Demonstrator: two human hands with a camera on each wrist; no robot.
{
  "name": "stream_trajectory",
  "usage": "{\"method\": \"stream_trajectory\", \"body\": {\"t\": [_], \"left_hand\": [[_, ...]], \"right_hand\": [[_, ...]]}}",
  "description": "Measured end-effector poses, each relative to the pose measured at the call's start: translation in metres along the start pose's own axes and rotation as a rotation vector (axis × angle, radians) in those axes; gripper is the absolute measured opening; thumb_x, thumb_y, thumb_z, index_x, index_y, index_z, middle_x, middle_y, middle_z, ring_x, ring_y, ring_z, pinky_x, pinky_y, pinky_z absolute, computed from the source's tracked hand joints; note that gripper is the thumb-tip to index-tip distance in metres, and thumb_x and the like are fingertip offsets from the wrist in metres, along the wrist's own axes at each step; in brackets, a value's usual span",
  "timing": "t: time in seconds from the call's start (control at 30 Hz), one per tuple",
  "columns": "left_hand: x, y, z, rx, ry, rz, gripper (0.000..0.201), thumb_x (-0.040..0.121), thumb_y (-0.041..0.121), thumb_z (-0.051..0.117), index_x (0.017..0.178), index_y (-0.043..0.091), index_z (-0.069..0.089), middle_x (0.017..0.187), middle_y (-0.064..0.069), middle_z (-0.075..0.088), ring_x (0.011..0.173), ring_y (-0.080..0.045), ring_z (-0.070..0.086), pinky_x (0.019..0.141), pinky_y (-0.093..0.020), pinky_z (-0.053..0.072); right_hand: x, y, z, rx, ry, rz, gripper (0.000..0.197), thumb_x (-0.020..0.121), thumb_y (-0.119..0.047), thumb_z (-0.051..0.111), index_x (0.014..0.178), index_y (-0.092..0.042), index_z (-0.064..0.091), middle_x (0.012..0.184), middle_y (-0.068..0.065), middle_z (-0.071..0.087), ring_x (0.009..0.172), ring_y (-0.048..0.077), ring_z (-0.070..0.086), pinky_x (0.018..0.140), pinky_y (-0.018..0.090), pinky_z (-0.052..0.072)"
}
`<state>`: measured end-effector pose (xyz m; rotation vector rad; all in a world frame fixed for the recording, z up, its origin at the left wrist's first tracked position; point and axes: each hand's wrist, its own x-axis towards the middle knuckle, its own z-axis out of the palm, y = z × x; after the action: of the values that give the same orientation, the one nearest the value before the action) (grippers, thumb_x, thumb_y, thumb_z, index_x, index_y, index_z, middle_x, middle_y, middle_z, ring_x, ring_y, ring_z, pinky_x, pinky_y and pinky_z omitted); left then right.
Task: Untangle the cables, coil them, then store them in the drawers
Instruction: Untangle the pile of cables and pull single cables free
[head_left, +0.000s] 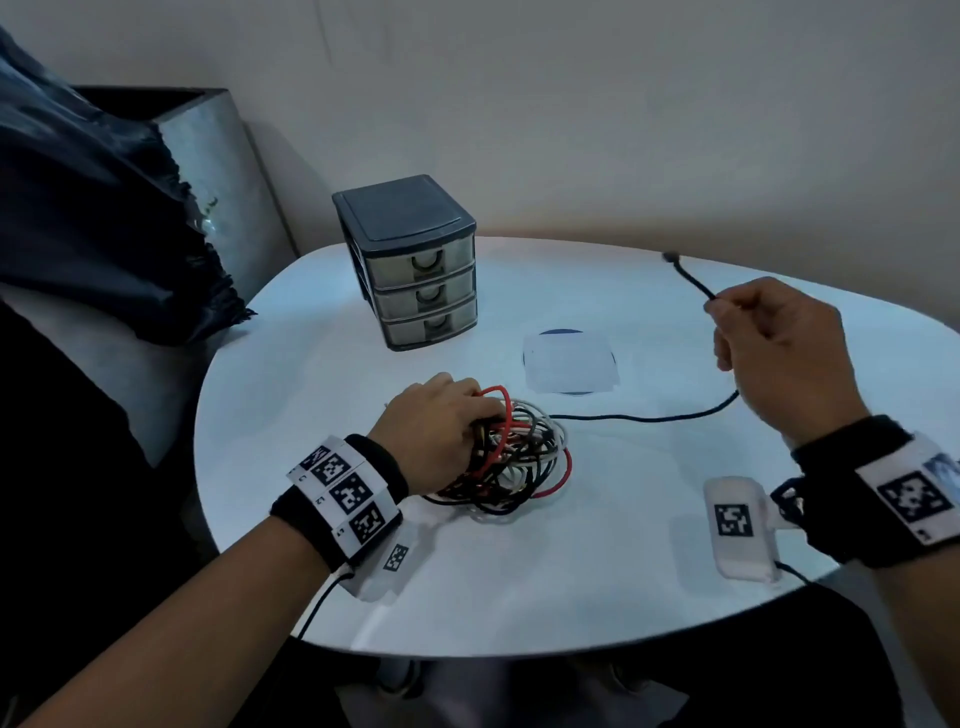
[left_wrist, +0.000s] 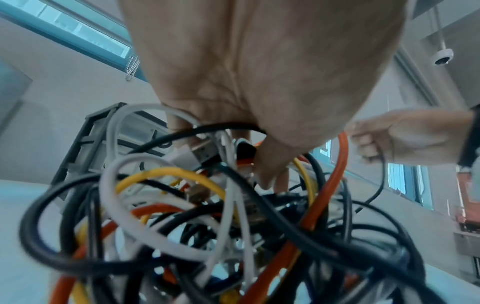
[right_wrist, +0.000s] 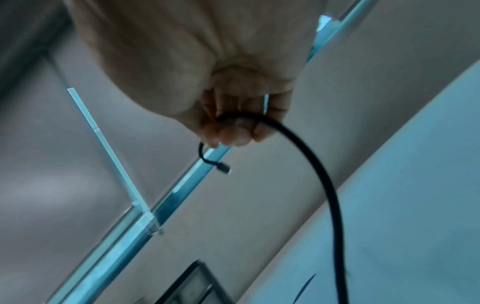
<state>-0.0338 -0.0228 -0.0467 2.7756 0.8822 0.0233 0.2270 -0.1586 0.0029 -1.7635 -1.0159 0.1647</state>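
The tangle of cables (head_left: 511, 452) sits on the counter (head_left: 571, 582) just in front of me, and my left hand (head_left: 439, 434) curls its fingers into the loops to pin the heap down. My right hand (head_left: 774, 348) pinches the black cable (head_left: 644, 417) near its plug, raised and well off to the side, to draw that strand clear. The drawers (head_left: 415, 270) stand shut behind, waiting for coils.

The left hand (head_left: 434, 431) has its fingertips buried in the tangle (head_left: 511, 452). The black cable (head_left: 644, 417) vanishes under the right hand (head_left: 779, 353). Drawer (head_left: 423, 293) contents are unreadable. The bench (head_left: 571, 571) is cut off at right.
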Motion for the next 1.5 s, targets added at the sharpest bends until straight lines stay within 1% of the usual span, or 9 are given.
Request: {"method": "stream_trajectory", "body": {"t": [0.13,0.23,0.47,0.63,0.8,1.0,1.17,1.3,1.5], "left_hand": [[-0.015,-0.004,0.006,-0.16,0.049,0.037,0.048,0.082,0.036,0.05,0.128,0.04,0.06,0.117,0.012,0.062,0.108,-0.016,0.051,0.092,-0.037,0.041],[-0.032,-0.015,0.006,-0.294,0.096,0.059,0.049,0.076,0.052,0.058,0.124,0.043,0.063,0.122,0.018,0.061,0.114,-0.009,0.053,0.1,-0.035,0.042],[-0.035,-0.034,-0.002,-0.726,0.295,-0.418,0.064,0.072,0.072,0.063,0.115,0.028,0.05,0.125,0.011,0.058,0.114,-0.006,0.056,0.092,-0.03,0.045],[-0.028,-0.028,-0.01,-0.951,-0.314,-0.729,0.088,0.067,0.095,0.041,0.108,0.023,0.071,0.102,-0.008,0.074,0.087,-0.027,0.073,0.082,-0.036,0.053],[-0.034,-0.023,0.008,-1.119,-0.37,-0.596,0.056,0.07,0.045,0.08,0.114,0.012,0.068,0.1,-0.017,0.075,0.091,-0.04,0.072,0.088,-0.054,0.057],[-0.035,-0.024,0.017,-1.33,0.098,-0.454,0.053,0.07,-0.022,0.07,0.109,0.013,0.067,0.1,-0.01,0.07,0.076,-0.019,0.069,0.065,-0.034,0.06],[-0.028,-0.032,0.009,-1.083,0.352,-0.146,0.06,0.068,-0.026,0.072,0.11,0.016,0.066,0.106,0.001,0.07,0.094,-0.012,0.067,0.086,-0.027,0.056],[-0.03,-0.03,0.011,-0.944,0.353,-0.038,0.058,0.073,-0.018,0.074,0.119,0.016,0.065,0.119,-0.003,0.069,0.111,-0.02,0.066,0.098,-0.038,0.053],[-0.041,-0.032,0.014,-0.696,0.199,-0.341,0.089,0.066,0.017,0.088,0.141,0.023,0.04,0.135,0.0,0.047,0.12,-0.013,0.051,0.105,-0.031,0.044]], "right_hand": [[0.006,0.036,-0.001,-0.144,-0.131,0.263,0.008,0.092,-0.019,0.065,0.094,-0.011,0.066,0.076,0.004,0.072,0.063,0.016,0.067,0.079,0.042,0.056],[-0.007,0.049,0.007,-0.361,-0.229,0.357,0.049,0.089,-0.034,0.07,0.131,-0.021,0.048,0.112,0.001,0.061,0.1,0.024,0.063,0.095,0.044,0.049],[-0.041,0.041,0.063,-0.571,-0.493,-0.011,0.04,0.094,-0.038,0.059,0.132,-0.027,0.057,0.145,0.002,0.046,0.134,0.022,0.039,0.11,0.035,0.031],[-0.056,0.034,0.089,-0.821,-0.604,-0.148,0.039,0.099,-0.041,0.044,0.136,-0.034,0.054,0.153,0.001,0.039,0.142,0.022,0.031,0.11,0.037,0.031],[-0.058,0.039,0.082,-0.833,-0.613,-0.111,0.043,0.095,-0.05,0.047,0.131,-0.029,0.06,0.151,0.0,0.042,0.141,0.022,0.033,0.111,0.038,0.031],[-0.045,0.028,0.073,-0.685,-0.597,-0.082,0.048,0.097,-0.045,0.053,0.142,-0.029,0.046,0.158,0.0,0.031,0.146,0.02,0.025,0.116,0.038,0.022],[-0.038,0.016,0.073,-0.391,-0.666,-0.029,0.053,0.099,-0.029,0.055,0.148,-0.029,0.035,0.15,-0.009,0.043,0.121,0.022,0.055,0.109,0.033,0.032],[-0.04,0.012,0.076,-0.217,-0.679,-0.055,0.014,0.097,-0.021,0.059,0.104,-0.031,0.066,0.098,-0.015,0.07,0.092,-0.006,0.061,0.084,0.019,0.041],[-0.045,0.002,0.061,0.004,-0.587,-0.024,0.014,0.089,-0.019,0.071,0.078,-0.026,0.074,0.067,-0.003,0.067,0.059,0.019,0.053,0.06,0.026,0.043]]}}
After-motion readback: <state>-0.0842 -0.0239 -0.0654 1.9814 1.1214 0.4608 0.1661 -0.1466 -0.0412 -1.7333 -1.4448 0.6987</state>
